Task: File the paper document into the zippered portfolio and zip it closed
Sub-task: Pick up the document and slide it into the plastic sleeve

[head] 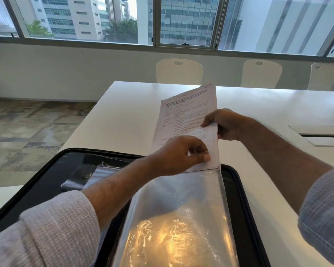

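Fingers of both the left hand (183, 153) and right hand (225, 125) pinch the paper document (185, 120) above the open portfolio's (46, 182) clear sleeve (181, 209).

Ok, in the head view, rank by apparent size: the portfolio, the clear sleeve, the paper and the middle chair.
1. Portfolio, though partly covered.
2. Clear sleeve, very near the camera, so likely flattered.
3. Paper, held by the left hand and right hand.
4. Middle chair, farthest away and half hidden by the table.

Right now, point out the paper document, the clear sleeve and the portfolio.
paper document (183, 114): head view, printed face, upper half.
clear sleeve (181, 189): head view, glossy front below the paper.
portfolio (237, 189): head view, black zip rim, right side.
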Motion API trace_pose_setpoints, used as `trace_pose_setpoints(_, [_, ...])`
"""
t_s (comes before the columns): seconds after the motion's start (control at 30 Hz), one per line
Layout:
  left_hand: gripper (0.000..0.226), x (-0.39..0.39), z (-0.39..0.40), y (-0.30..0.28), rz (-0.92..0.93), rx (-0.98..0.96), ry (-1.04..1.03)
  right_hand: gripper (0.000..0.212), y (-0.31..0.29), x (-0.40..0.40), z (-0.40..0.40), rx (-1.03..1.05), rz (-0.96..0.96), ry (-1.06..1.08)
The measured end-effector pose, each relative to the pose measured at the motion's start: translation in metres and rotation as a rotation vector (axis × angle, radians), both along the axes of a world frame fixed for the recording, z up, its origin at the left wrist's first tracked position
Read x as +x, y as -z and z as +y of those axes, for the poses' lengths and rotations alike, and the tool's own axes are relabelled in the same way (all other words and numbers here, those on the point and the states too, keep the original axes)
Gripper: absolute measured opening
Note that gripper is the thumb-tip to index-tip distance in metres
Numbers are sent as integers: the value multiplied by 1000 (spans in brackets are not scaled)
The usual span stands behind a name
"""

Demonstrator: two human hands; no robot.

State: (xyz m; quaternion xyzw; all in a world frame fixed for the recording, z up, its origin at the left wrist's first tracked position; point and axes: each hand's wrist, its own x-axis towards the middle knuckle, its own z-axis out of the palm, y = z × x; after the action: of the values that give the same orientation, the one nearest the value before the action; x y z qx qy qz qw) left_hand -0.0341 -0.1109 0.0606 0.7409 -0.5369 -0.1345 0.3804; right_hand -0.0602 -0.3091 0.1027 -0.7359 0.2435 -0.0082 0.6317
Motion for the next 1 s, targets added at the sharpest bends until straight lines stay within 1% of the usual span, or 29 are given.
trace_pose_setpoints(0.1, [1, -7, -11, -1, 18, -74, -76, 47, 3, -5, 1, 19, -17, 10])
trace_pose_setpoints(0.17, [4, -6, -16, 0, 23, -131, -161, 49, 6, -10, 1, 26, -21, 27])
trace_pose_setpoints(0.27, [5, -4, -19, 0, 22, -196, -238, 46, 9, -21, 5, 24, -4, 24])
trace_pose_setpoints(0.4, [4, -10, -23, 0, -9, -211, -249, 32, 12, -35, 8, 34, 12, -25])
trace_pose_setpoints(0.5, [6, -15, -26, 4, 12, -185, -198, 38, 15, -42, 8, 40, 23, -74])
trace_pose_setpoints(0.53, [7, -16, -26, 6, 20, -176, -176, 38, 15, -44, 8, 31, 28, -93])
trace_pose_setpoints(0.6, [8, -18, -25, 8, 34, -163, -136, 30, 16, -45, 8, -3, 35, -133])
trace_pose_setpoints(0.67, [8, -20, -25, 9, 34, -145, -115, 31, 19, -43, 6, -11, 17, -109])
trace_pose_setpoints(0.77, [8, -22, -29, 10, 17, -116, -143, 31, 24, -37, 8, 39, -64, 19])
trace_pose_setpoints(0.8, [8, -23, -31, 11, 17, -112, -155, 31, 26, -36, 8, 40, -83, 32])
trace_pose_setpoints(0.9, [10, -26, -37, 13, 5, -129, -209, 34, 29, -38, 8, 12, -79, -26])
trace_pose_setpoints(1.0, [8, -27, -42, 12, -5, -190, -271, 34, 31, -42, 8, 33, -25, -120])
